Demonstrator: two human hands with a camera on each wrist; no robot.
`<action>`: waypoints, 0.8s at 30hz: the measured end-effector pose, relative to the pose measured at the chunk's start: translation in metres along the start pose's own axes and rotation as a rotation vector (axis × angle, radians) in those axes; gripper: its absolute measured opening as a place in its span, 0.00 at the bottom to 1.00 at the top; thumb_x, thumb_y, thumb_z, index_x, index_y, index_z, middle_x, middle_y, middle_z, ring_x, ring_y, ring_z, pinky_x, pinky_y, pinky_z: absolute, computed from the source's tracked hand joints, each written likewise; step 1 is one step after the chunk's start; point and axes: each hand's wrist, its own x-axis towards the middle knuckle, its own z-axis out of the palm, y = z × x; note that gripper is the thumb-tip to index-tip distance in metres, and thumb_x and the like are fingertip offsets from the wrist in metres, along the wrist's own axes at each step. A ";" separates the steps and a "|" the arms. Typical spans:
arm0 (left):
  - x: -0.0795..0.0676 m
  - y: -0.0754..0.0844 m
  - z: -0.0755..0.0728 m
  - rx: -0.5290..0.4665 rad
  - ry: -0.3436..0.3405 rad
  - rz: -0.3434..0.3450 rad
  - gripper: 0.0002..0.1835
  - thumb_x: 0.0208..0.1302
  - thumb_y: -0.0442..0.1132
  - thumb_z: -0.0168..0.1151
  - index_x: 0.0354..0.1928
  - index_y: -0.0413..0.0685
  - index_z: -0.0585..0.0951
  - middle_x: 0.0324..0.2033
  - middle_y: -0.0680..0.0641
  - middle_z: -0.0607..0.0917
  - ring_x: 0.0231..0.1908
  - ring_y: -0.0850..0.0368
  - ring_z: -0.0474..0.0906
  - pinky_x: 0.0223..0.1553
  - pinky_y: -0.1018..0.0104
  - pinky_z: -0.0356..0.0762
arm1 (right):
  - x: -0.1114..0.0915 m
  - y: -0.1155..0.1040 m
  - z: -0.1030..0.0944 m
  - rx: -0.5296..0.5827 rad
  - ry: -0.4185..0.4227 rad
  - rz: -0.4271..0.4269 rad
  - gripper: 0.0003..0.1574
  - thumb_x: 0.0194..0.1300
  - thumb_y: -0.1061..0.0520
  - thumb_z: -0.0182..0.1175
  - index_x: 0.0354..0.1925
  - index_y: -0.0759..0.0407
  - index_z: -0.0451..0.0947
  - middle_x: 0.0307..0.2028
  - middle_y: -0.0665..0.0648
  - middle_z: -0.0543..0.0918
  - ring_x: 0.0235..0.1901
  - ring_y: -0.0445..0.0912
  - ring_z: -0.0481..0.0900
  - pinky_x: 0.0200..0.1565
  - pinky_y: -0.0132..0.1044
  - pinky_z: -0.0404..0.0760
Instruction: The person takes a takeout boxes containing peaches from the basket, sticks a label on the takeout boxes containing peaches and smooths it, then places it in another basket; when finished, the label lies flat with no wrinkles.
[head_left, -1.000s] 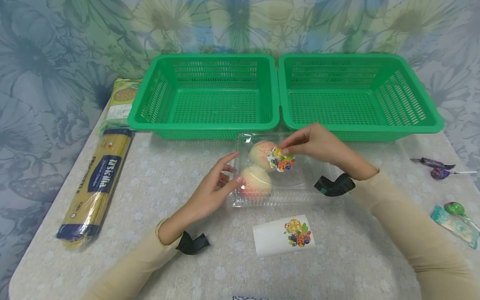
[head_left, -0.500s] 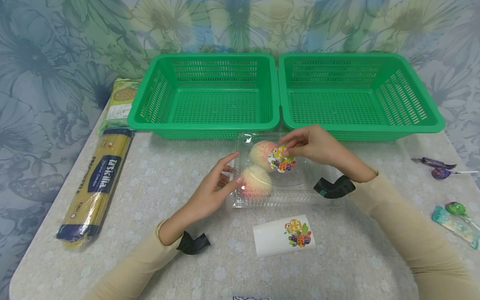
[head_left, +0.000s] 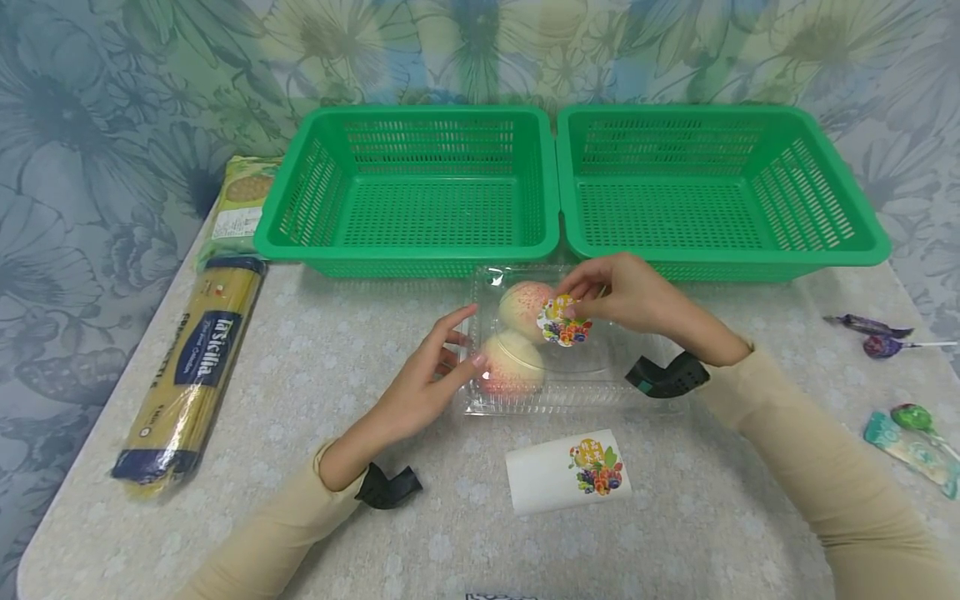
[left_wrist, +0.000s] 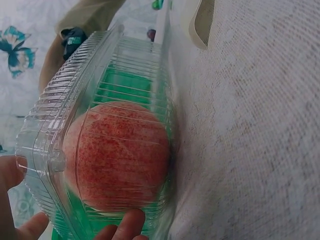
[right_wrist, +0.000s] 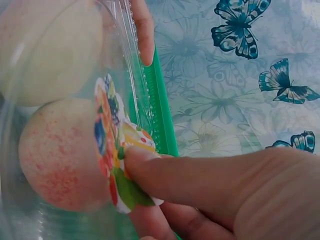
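Observation:
A clear plastic clamshell container (head_left: 585, 398) with two pink-and-cream peaches (head_left: 510, 367) inside lies in front of the green baskets. My left hand (head_left: 412, 379) holds its left side, the thumb at the lid's edge and the fingers along the side wall. The left wrist view shows one peach (left_wrist: 120, 155) through that wall, with fingertips (left_wrist: 132, 222) at it. Above the lid, my right hand (head_left: 630, 292) pinches a round fruit-print sticker (head_left: 562, 325) between thumb and fingers. In the right wrist view the sticker (right_wrist: 117, 135) stands tilted and bent; whether it touches the lid, I cannot tell.
Two green baskets (head_left: 405, 252) (head_left: 720, 256) stand side by side behind the container. White backing paper (head_left: 540, 475) bearing another fruit sticker (head_left: 596, 467) lies in front. Spaghetti (head_left: 191, 375) and a green-yellow bag (head_left: 240, 208) lie left; lollipops (head_left: 881, 346) and a teal wrapper (head_left: 911, 454) lie right.
The right hand has come slightly down and towards the near side, the sticker still in its pinch. The left hand and the container have hardly moved.

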 end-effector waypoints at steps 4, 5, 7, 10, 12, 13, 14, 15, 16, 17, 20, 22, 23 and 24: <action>0.000 0.000 0.000 0.002 -0.001 -0.002 0.30 0.65 0.40 0.51 0.67 0.61 0.55 0.52 0.37 0.70 0.38 0.50 0.73 0.45 0.57 0.71 | 0.000 0.000 0.001 -0.010 0.005 -0.009 0.12 0.53 0.56 0.66 0.39 0.53 0.81 0.31 0.53 0.84 0.31 0.43 0.78 0.30 0.31 0.74; 0.000 0.000 0.000 0.004 -0.001 -0.002 0.30 0.65 0.40 0.51 0.67 0.61 0.55 0.52 0.37 0.70 0.38 0.50 0.73 0.45 0.57 0.71 | 0.000 0.000 0.001 -0.011 0.007 -0.009 0.12 0.53 0.55 0.66 0.39 0.53 0.81 0.31 0.53 0.84 0.31 0.43 0.77 0.30 0.31 0.74; 0.000 0.001 0.000 0.008 -0.001 -0.003 0.30 0.66 0.41 0.51 0.67 0.61 0.54 0.52 0.38 0.71 0.38 0.50 0.73 0.45 0.57 0.71 | 0.000 0.000 0.001 -0.013 0.010 -0.012 0.12 0.53 0.56 0.66 0.39 0.53 0.81 0.31 0.54 0.83 0.31 0.43 0.77 0.30 0.32 0.74; -0.001 0.001 0.000 0.011 0.001 -0.005 0.30 0.65 0.41 0.51 0.67 0.61 0.54 0.52 0.38 0.71 0.38 0.50 0.73 0.45 0.57 0.71 | 0.000 0.000 0.001 -0.010 0.011 -0.017 0.12 0.53 0.56 0.65 0.39 0.53 0.81 0.30 0.54 0.83 0.30 0.43 0.77 0.30 0.32 0.74; -0.001 0.002 0.000 0.012 0.002 -0.005 0.30 0.65 0.41 0.51 0.67 0.61 0.55 0.52 0.38 0.71 0.38 0.50 0.73 0.45 0.57 0.71 | 0.000 -0.001 0.002 -0.013 0.013 -0.023 0.12 0.53 0.56 0.65 0.39 0.53 0.80 0.30 0.54 0.83 0.30 0.43 0.77 0.29 0.32 0.73; -0.001 0.002 0.000 0.012 0.002 -0.005 0.30 0.65 0.41 0.51 0.67 0.61 0.55 0.52 0.38 0.71 0.38 0.50 0.73 0.45 0.57 0.71 | 0.000 -0.001 0.002 -0.019 0.016 -0.029 0.12 0.53 0.56 0.65 0.39 0.53 0.80 0.30 0.54 0.82 0.30 0.43 0.76 0.29 0.31 0.73; -0.001 0.002 0.000 0.012 0.002 -0.005 0.30 0.65 0.41 0.51 0.67 0.61 0.55 0.52 0.38 0.71 0.38 0.50 0.73 0.45 0.57 0.71 | 0.000 -0.001 0.002 -0.028 0.020 -0.039 0.13 0.53 0.56 0.66 0.39 0.53 0.80 0.30 0.54 0.82 0.29 0.43 0.76 0.29 0.31 0.73; -0.001 0.002 0.000 0.012 0.002 -0.005 0.30 0.65 0.41 0.51 0.67 0.61 0.55 0.52 0.38 0.71 0.38 0.50 0.73 0.45 0.57 0.71 | 0.000 -0.001 0.002 -0.038 0.025 -0.051 0.13 0.52 0.56 0.66 0.40 0.53 0.80 0.30 0.54 0.82 0.29 0.43 0.76 0.28 0.31 0.73; -0.001 0.002 0.000 0.011 0.002 -0.005 0.30 0.65 0.41 0.51 0.67 0.61 0.55 0.52 0.38 0.71 0.38 0.50 0.73 0.45 0.57 0.71 | -0.001 -0.001 0.003 -0.050 0.031 -0.064 0.14 0.52 0.56 0.66 0.40 0.53 0.80 0.30 0.54 0.81 0.28 0.43 0.75 0.28 0.31 0.72; -0.001 0.002 0.000 0.010 0.001 -0.005 0.30 0.65 0.41 0.51 0.67 0.61 0.54 0.52 0.38 0.71 0.38 0.50 0.73 0.45 0.57 0.71 | -0.001 -0.001 0.003 -0.063 0.039 -0.076 0.15 0.51 0.56 0.67 0.41 0.53 0.80 0.30 0.54 0.80 0.28 0.44 0.75 0.27 0.32 0.72; -0.001 0.001 0.000 0.009 0.001 -0.006 0.30 0.66 0.41 0.51 0.67 0.61 0.54 0.52 0.38 0.70 0.38 0.50 0.73 0.44 0.57 0.71 | -0.002 -0.001 0.003 -0.100 0.061 -0.106 0.17 0.51 0.55 0.67 0.42 0.51 0.79 0.32 0.54 0.79 0.28 0.44 0.73 0.28 0.33 0.71; -0.001 0.001 0.001 0.010 0.001 -0.007 0.30 0.66 0.41 0.51 0.67 0.61 0.54 0.53 0.38 0.70 0.38 0.50 0.73 0.44 0.57 0.71 | -0.004 -0.001 0.004 -0.115 0.075 -0.119 0.18 0.51 0.54 0.67 0.43 0.51 0.79 0.34 0.54 0.78 0.28 0.44 0.73 0.29 0.33 0.71; -0.001 0.001 0.001 0.012 0.000 -0.008 0.30 0.66 0.41 0.51 0.67 0.61 0.54 0.53 0.38 0.70 0.38 0.50 0.73 0.44 0.57 0.71 | -0.005 -0.001 0.004 -0.126 0.086 -0.129 0.18 0.52 0.54 0.67 0.44 0.50 0.79 0.35 0.54 0.78 0.29 0.43 0.73 0.30 0.34 0.71; -0.001 0.001 0.001 0.014 -0.001 -0.009 0.30 0.66 0.41 0.51 0.67 0.61 0.54 0.53 0.38 0.70 0.38 0.50 0.73 0.45 0.57 0.71 | -0.007 -0.001 0.004 -0.134 0.098 -0.139 0.18 0.52 0.54 0.66 0.44 0.51 0.79 0.36 0.53 0.78 0.30 0.43 0.73 0.30 0.34 0.71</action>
